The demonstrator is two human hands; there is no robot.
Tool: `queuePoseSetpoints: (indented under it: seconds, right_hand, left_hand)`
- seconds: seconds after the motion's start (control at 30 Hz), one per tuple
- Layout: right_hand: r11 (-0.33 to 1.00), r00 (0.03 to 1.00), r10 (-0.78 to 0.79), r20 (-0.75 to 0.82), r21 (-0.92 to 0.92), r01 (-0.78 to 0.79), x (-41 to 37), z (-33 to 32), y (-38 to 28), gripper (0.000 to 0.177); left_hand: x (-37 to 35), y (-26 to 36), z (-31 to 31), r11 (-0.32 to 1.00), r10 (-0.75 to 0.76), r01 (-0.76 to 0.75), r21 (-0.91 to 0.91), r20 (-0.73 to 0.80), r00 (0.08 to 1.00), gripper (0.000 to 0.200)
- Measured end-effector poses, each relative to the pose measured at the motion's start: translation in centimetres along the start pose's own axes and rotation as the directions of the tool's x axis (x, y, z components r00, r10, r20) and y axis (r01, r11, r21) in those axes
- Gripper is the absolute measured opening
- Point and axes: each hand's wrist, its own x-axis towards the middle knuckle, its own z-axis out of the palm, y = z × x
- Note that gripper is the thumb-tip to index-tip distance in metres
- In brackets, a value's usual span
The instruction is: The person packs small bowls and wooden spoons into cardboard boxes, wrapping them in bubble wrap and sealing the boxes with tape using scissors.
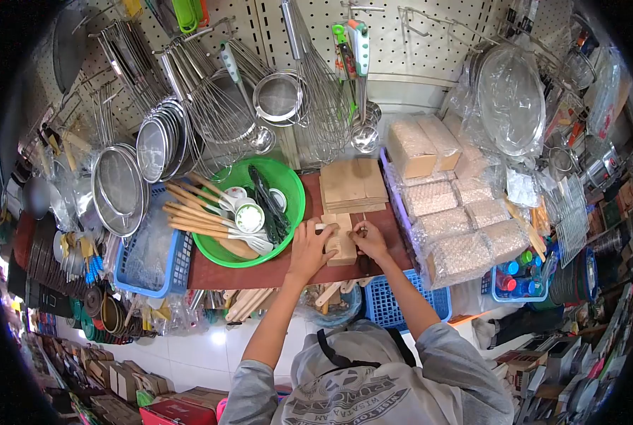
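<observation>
A small brown cardboard box (342, 249) lies on the red-brown tabletop (214, 278) in front of me. My left hand (309, 246) is on the box's left side, with the fingers curled onto its top. A small whitish thing shows by that hand's fingertips, too small to name. At the box's right edge, my right hand (370, 241) has its fingers drawn together in a pinch; what lies between them is hidden. Just behind the box sits a stack of flat brown cardboard pieces (353, 185).
To the left, a green basin (297, 185) holds wooden-handled utensils (199, 221), black utensils and small white bowls. A purple basket (394, 205) with bubble-wrapped boxes (452, 234) stands at right. Strainers (121, 183) and whisks (323, 92) hang overhead. Blue baskets (379, 301) flank the table.
</observation>
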Motion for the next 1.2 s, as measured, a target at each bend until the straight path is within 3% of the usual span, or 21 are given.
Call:
queuePoseSetpoints:
  seconds: [0.03,0.13,0.23,0.33,0.43,0.53,0.63,0.67,0.73,0.83,0.93,1.03,1.07,1.2]
  right_hand:
    - [0.999,0.999,0.030,-0.017,0.012,-0.029,-0.1,-0.1,0.3,0.024]
    - [0.899,0.985,-0.148,-0.088,-0.428,0.096,-0.8,-1.4,2.0,0.033]
    - [0.529,0.992,-0.099,-0.077,-0.848,-0.013,-2.3,-1.8,3.2,0.051]
    - [0.455,0.989,-0.001,-0.146,-0.881,-0.130,-4.7,-1.9,1.2,0.068]
    - [0.462,0.983,0.108,-0.151,-0.868,-0.184,-5.4,-1.7,0.8,0.067]
    - [0.522,0.993,0.065,-0.101,-0.844,-0.120,-5.8,-2.2,0.8,0.066]
    - [0.673,0.998,-0.067,-0.010,-0.738,0.037,-5.1,-3.0,2.4,0.065]
    - [0.778,0.992,0.118,0.034,-0.624,-0.071,-4.9,-3.7,2.7,0.064]
    - [0.862,0.878,0.434,0.202,-0.376,-0.339,-6.4,-4.7,-2.7,0.064]
    - [0.905,0.995,0.071,0.077,-0.425,-0.031,-5.2,-4.0,2.0,0.053]
    - [0.971,0.991,-0.132,-0.027,-0.204,0.124,-4.4,-2.9,1.7,0.047]
    - [0.920,0.949,-0.280,-0.143,-0.323,0.223,-5.1,-2.3,-2.9,0.052]
    - [0.932,0.956,-0.256,-0.143,-0.298,0.205,-4.8,-2.0,-3.7,0.054]
    - [0.890,0.901,-0.402,-0.161,-0.298,0.344,-0.9,-0.2,-1.9,0.052]
  left_hand:
    - [0.0,-0.1,0.0,1.000,0.003,-0.003,0.000,0.001,1.000,0.064]
    - [-0.1,-0.3,0.2,1.000,0.020,-0.020,0.011,-0.021,1.000,0.063]
    - [-0.1,-0.2,0.2,1.000,0.014,-0.014,0.023,-0.004,1.000,0.063]
    - [-0.1,-0.5,0.4,1.000,0.027,-0.027,0.012,-0.011,1.000,0.063]
    - [-0.2,-0.6,0.4,1.000,0.027,-0.027,0.013,-0.008,1.000,0.063]
    - [-0.2,-0.7,0.5,0.999,0.032,-0.032,0.022,-0.012,0.999,0.062]
    - [-0.2,-0.7,0.5,1.000,0.018,-0.018,0.024,0.003,1.000,0.062]
    - [-0.2,-0.7,0.5,0.999,0.022,-0.022,0.025,0.002,1.000,0.062]
    - [-0.1,-0.6,0.4,0.999,0.029,-0.029,0.029,-0.002,1.000,0.062]
    - [-0.1,-0.6,0.5,0.999,0.020,-0.020,0.027,-0.002,1.000,0.062]
    - [-0.2,-0.5,0.4,1.000,0.016,-0.016,0.023,-0.003,1.000,0.062]
    - [-0.3,-0.6,0.6,1.000,0.016,-0.016,0.021,-0.008,1.000,0.062]
    - [-0.2,-0.7,0.7,1.000,0.015,-0.015,0.021,-0.009,1.000,0.062]
    - [-0.3,-0.5,0.6,1.000,0.002,-0.002,0.012,0.000,1.000,0.063]
